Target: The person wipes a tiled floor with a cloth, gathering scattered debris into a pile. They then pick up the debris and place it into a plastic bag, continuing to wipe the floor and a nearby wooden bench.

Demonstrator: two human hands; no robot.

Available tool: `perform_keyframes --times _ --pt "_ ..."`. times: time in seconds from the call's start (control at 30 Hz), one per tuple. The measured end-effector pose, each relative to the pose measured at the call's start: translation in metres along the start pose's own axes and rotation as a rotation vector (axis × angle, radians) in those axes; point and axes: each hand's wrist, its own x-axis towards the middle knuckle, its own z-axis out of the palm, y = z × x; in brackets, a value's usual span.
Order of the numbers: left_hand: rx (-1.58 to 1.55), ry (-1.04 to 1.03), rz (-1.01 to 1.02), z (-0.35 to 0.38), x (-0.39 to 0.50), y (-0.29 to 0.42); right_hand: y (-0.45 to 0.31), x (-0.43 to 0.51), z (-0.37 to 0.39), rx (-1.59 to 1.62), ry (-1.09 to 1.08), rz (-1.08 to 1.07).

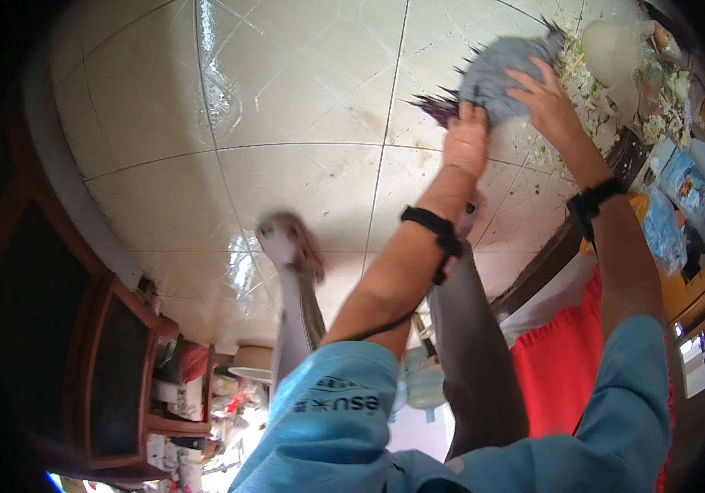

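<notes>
A grey, fuzzy bundle rests on the tiled floor at the upper right. Dark purple bristles jut from its left end, and more dark spikes stick out along its far edge. What exactly the bundle is, I cannot tell. My left hand grips its near left side, beside the bristles. My right hand has its fingers spread over the right part of the bundle, holding it. Pale crumbled scraps lie scattered just right of the bundle. Black straps circle both of my wrists.
A translucent plastic bag sits among the scraps. Plastic packages fill a low orange-brown unit on the right, beyond a dark wooden edge. Red fabric hangs nearby. A dark-panelled cabinet stands left. Both my feet are on the tiles.
</notes>
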Motion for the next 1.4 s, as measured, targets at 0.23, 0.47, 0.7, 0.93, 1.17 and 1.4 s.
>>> perform_keyframes --times 0.23,0.47,0.7,0.93,1.17,1.4 --pt "-0.290 0.529 0.335 -0.051 -0.016 0.000 -0.006 0.018 -0.057 -0.031 0.260 -0.126" --pt "0.122 0.820 0.015 -0.197 -0.100 -0.146 -0.198 0.178 -0.033 0.210 0.492 -0.435" --pt "0.075 0.850 -0.047 -0.118 -0.103 -0.209 -0.228 0.176 0.036 0.169 0.190 -0.485" --pt "-0.266 0.428 -0.105 0.046 -0.079 -0.041 -0.059 0.031 0.025 -0.132 -0.026 -0.455" --pt "-0.594 0.371 0.015 0.038 -0.052 0.006 -0.014 -0.018 -0.030 -0.254 -0.079 -0.153" --pt "-0.435 0.897 0.231 -0.086 -0.152 -0.098 -0.162 0.046 -0.079 -0.082 0.272 -0.419"
